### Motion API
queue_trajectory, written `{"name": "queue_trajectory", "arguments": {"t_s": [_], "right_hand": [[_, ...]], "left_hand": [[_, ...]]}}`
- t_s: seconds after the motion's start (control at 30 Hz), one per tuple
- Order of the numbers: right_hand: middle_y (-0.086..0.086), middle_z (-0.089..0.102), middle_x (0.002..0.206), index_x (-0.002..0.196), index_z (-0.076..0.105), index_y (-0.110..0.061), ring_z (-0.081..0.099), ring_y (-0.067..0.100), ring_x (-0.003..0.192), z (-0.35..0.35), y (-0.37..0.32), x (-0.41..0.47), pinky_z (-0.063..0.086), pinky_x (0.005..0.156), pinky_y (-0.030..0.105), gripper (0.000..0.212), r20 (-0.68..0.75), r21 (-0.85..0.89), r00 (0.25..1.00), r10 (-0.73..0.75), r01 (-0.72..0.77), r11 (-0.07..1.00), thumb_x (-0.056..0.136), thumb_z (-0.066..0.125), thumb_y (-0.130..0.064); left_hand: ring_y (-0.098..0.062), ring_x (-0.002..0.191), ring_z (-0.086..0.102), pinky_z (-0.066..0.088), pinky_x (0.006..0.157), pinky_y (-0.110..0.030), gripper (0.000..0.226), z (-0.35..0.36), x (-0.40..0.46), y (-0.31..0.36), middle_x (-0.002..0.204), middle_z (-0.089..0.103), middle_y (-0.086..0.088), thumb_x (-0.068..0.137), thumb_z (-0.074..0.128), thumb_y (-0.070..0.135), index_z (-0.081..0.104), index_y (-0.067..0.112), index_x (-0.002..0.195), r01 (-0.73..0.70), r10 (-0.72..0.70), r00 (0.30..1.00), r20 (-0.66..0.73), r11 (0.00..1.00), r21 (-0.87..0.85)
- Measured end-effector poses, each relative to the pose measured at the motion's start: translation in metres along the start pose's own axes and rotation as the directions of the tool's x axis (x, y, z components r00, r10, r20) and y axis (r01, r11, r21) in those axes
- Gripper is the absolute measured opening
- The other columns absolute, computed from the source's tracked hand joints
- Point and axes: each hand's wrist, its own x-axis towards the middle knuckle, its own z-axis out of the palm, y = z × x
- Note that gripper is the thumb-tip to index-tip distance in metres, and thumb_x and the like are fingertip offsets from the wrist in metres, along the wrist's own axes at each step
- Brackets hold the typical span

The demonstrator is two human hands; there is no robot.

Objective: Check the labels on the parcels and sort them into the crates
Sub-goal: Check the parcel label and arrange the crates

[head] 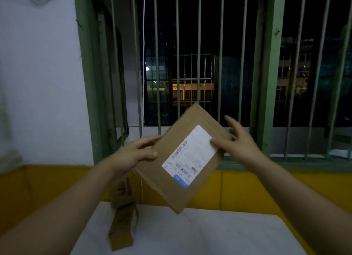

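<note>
A flat brown cardboard parcel point(171, 178) is held up, tilted, above the white table point(209, 235). Its white shipping label point(190, 152) with barcodes and a blue strip faces me. My left hand point(133, 152) grips the parcel's left edge, thumb on the front. My right hand point(236, 140) is at the upper right edge, its thumb touching the label's corner and its fingers spread straight behind the parcel.
A long narrow brown box point(122, 230) lies on the table at the left, and another brown box point(122, 190) stands behind it. A yellow padded bench point(247, 190) runs along the wall under a green barred window point(190, 64). No crates are in view.
</note>
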Motion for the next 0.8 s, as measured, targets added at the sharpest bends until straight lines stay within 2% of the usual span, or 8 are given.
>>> {"name": "queue_trajectory", "arguments": {"t_s": [0.13,0.23,0.33,0.43,0.5,0.6,0.7,0.8], "right_hand": [[-0.011,0.04,0.147,0.135,0.033,-0.05,0.038,0.017,0.136,-0.018,-0.004,0.007,0.04,0.106,0.04,0.096,0.354,-0.069,0.934,0.055,-0.032,0.997,0.055,0.084,-0.058],[-0.01,0.062,0.121,0.124,0.042,-0.051,0.06,0.013,0.114,-0.018,-0.003,0.008,0.051,0.089,0.03,0.099,0.54,0.05,0.841,0.041,-0.08,0.996,0.037,0.087,-0.054],[0.0,0.066,0.116,0.131,0.045,-0.043,0.068,0.019,0.101,-0.013,0.007,0.008,0.055,0.081,0.036,0.096,0.478,0.19,0.878,0.028,-0.135,0.972,0.042,0.081,-0.041],[0.004,0.06,0.127,0.139,0.04,-0.043,0.064,0.028,0.109,-0.006,0.017,0.006,0.052,0.091,0.05,0.096,0.337,0.267,0.941,0.019,-0.114,0.957,0.05,0.077,-0.044],[0.002,0.056,0.132,0.144,0.034,-0.043,0.061,0.027,0.112,0.0,0.022,0.004,0.051,0.093,0.051,0.095,0.249,0.302,0.968,0.026,-0.103,0.948,0.058,0.076,-0.044],[-0.001,0.056,0.132,0.144,0.03,-0.044,0.061,0.023,0.11,0.008,0.023,0.003,0.053,0.083,0.041,0.083,0.111,0.427,0.993,0.042,-0.086,0.9,0.07,0.067,-0.042],[-0.004,0.057,0.13,0.145,0.027,-0.043,0.063,0.021,0.107,0.017,0.022,0.003,0.054,0.077,0.036,0.074,0.02,0.502,0.999,0.043,-0.047,0.864,0.083,0.067,-0.037],[-0.005,0.053,0.132,0.142,0.026,-0.043,0.061,0.016,0.105,0.025,0.021,0.0,0.053,0.076,0.034,0.058,0.016,0.468,0.999,0.048,-0.05,0.882,0.096,0.057,-0.028]], "left_hand": [[-0.016,0.105,0.065,0.055,0.088,-0.033,0.073,-0.012,-0.003,0.029,0.123,0.061,0.001,0.05,0.074,0.045,0.053,0.048,0.12,-0.006,-0.032,0.982,0.186,0.98,0.199],[-0.018,0.111,0.062,0.053,0.094,-0.038,0.072,-0.016,-0.003,0.047,0.127,0.057,0.004,0.051,0.073,0.049,0.052,0.054,0.12,0.002,-0.085,0.966,0.244,0.947,0.323],[-0.016,0.113,0.06,0.052,0.094,-0.037,0.066,-0.017,-0.003,0.055,0.128,0.057,0.007,0.052,0.073,0.052,0.055,0.056,0.115,0.019,-0.096,0.972,0.214,0.941,0.337],[-0.015,0.125,0.048,0.048,0.093,-0.031,0.059,-0.01,0.003,0.048,0.142,0.045,0.005,0.075,0.076,0.042,0.049,0.052,0.127,0.018,-0.016,1.0,-0.007,0.944,0.331],[-0.013,0.115,0.051,0.048,0.081,-0.024,0.069,-0.003,0.006,0.037,0.142,0.04,0.004,0.087,0.067,0.025,0.032,0.042,0.145,-0.004,0.039,0.978,-0.203,0.985,0.17],[-0.017,0.108,0.058,0.052,0.085,-0.036,0.084,0.004,0.008,0.013,0.145,0.044,-0.002,0.087,0.067,0.019,0.016,0.037,0.152,-0.03,-0.027,0.955,-0.294,0.982,-0.188],[-0.03,0.124,0.05,0.043,0.097,-0.061,0.082,0.018,0.007,-0.009,0.137,0.053,-0.004,0.072,0.078,0.037,0.035,0.038,0.142,0.089,-0.197,0.952,-0.234,0.91,-0.405],[-0.031,0.113,0.058,0.048,0.084,-0.062,0.046,0.035,0.008,-0.013,0.121,0.062,-0.009,0.084,0.063,0.024,0.047,0.025,0.127,-0.046,-0.206,0.928,-0.311,0.765,-0.642]]}}
